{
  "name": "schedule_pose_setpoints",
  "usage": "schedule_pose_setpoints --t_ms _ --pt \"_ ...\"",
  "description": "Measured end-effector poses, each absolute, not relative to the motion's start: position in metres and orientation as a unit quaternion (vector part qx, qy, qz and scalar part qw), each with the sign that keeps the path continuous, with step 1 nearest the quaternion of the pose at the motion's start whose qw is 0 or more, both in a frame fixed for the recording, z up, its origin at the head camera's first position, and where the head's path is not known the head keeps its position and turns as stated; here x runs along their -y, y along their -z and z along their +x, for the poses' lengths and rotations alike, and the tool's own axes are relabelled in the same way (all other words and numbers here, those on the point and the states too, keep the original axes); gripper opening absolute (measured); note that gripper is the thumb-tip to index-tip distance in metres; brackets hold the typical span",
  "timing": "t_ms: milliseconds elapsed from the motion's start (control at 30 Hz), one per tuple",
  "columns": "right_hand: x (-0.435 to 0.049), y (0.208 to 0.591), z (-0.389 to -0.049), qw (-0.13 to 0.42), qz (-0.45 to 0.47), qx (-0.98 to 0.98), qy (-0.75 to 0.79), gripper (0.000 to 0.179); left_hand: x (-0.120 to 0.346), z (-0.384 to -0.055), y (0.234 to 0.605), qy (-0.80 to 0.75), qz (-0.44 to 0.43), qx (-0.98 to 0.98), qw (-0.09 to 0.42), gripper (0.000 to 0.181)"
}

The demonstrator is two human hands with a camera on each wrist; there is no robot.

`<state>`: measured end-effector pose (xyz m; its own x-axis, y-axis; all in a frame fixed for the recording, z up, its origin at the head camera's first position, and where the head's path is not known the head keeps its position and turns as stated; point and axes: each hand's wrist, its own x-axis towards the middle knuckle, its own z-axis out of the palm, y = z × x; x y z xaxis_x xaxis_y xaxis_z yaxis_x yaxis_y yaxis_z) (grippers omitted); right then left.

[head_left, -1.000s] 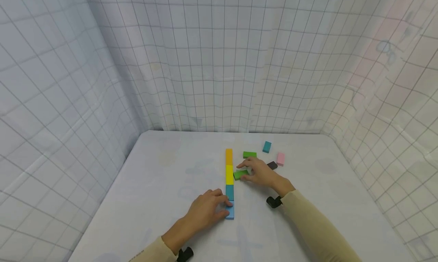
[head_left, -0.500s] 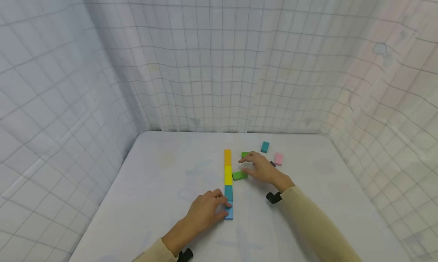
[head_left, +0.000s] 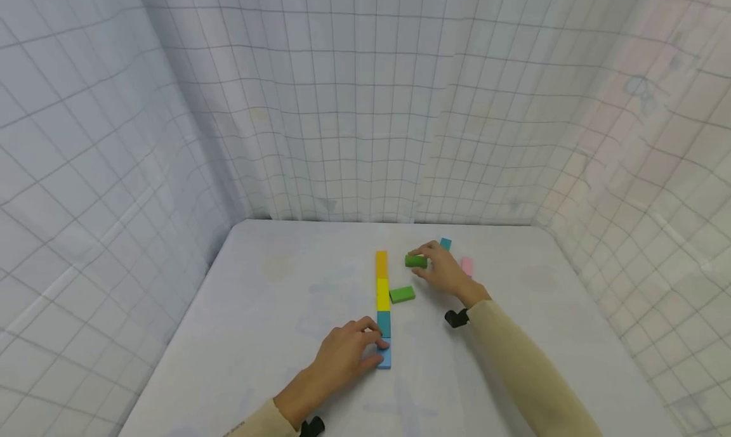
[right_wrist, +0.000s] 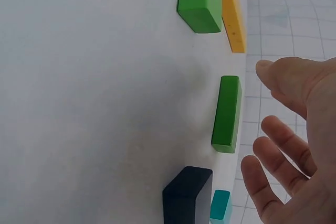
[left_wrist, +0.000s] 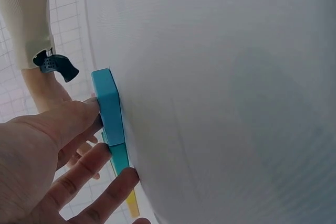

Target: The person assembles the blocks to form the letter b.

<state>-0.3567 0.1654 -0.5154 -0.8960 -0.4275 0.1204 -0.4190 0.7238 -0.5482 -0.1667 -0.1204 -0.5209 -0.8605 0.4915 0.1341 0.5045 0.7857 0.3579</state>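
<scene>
1. At the far green block (head_left: 416,260), just right of the row's orange end (head_left: 381,264), I keep my right hand (head_left: 442,272) spread, empty; I'd pinch its long sides.
2. My left hand (head_left: 346,354) presses the light blue block (head_left: 384,358); hold the row steady.

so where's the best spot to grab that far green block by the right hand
Probably across its two long sides, coming down from above. The far green block lies flat on the table, apart from the near green block and the black block, so thumb and fingers of the right hand fit either side.
</scene>
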Motion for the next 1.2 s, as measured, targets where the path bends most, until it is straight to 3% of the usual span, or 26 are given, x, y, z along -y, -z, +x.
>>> schedule_pose_setpoints --t_ms 567,1200 --pt "-0.174 0.525 -0.377 0.053 -0.189 -0.949 0.247 0.055 0.112 -0.167 0.520 0.202 -0.269 0.942 0.008 0.023" --pt "-0.164 0.536 -0.377 0.035 -0.198 -0.950 0.238 0.042 0.116 -0.166 0.520 0.203 -0.258 0.944 0.020 0.021"
